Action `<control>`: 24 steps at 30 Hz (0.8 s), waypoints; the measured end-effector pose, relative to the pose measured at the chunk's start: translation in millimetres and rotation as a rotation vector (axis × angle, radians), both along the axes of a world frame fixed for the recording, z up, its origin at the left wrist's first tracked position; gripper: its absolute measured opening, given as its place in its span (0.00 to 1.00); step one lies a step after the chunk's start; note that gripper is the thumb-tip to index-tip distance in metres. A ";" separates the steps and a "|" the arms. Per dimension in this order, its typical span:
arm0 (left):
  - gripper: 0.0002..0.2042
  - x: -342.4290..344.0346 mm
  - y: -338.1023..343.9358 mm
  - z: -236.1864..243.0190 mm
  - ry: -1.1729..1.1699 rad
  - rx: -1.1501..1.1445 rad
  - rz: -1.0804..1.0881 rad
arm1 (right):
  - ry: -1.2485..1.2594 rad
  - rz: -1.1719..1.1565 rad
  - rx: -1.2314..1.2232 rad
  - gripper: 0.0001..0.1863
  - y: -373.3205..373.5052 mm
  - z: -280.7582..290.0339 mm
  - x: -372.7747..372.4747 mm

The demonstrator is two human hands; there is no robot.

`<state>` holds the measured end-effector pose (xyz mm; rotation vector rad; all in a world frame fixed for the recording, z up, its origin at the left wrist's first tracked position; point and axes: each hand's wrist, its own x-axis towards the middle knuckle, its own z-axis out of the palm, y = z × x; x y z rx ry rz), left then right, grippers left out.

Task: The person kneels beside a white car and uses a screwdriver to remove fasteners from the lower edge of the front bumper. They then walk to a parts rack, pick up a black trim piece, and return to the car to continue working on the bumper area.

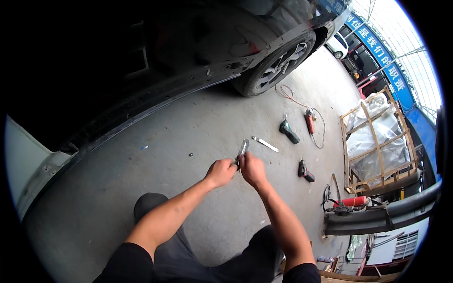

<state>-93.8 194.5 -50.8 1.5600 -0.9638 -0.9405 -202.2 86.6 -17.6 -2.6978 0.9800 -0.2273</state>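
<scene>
Left hand point(220, 172) and right hand point(252, 170) are meeting above the concrete floor point(198, 122), both closing around a small grey metal tool point(242, 150) — its upper end is projecting past the knuckles. Just beyond is lying a flat metal strip point(264, 144); farther right, a green power drill point(288, 132), an orange corded tool point(310, 120) and a dark drill point(305, 171). A car wheel point(278, 63) is standing behind — a wooden crate point(377, 141) at right.

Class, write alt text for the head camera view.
Two bare hands, left hand and right hand, grip a small metal tool above a concrete floor. A dark car stands beyond; power tools lie scattered to the right.
</scene>
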 end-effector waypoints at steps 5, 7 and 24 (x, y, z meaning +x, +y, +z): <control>0.13 39.5 -13.0 -6.5 -0.018 0.010 0.115 | -0.051 0.086 -0.008 0.13 -45.8 0.5 58.0; 0.13 45.9 -13.9 -12.4 -0.029 0.017 0.120 | -0.108 0.058 -0.007 0.13 -58.6 -3.7 68.4; 0.07 113.5 26.1 -70.8 -0.799 0.286 0.423 | -0.667 -0.376 0.790 0.26 -12.7 -160.2 215.6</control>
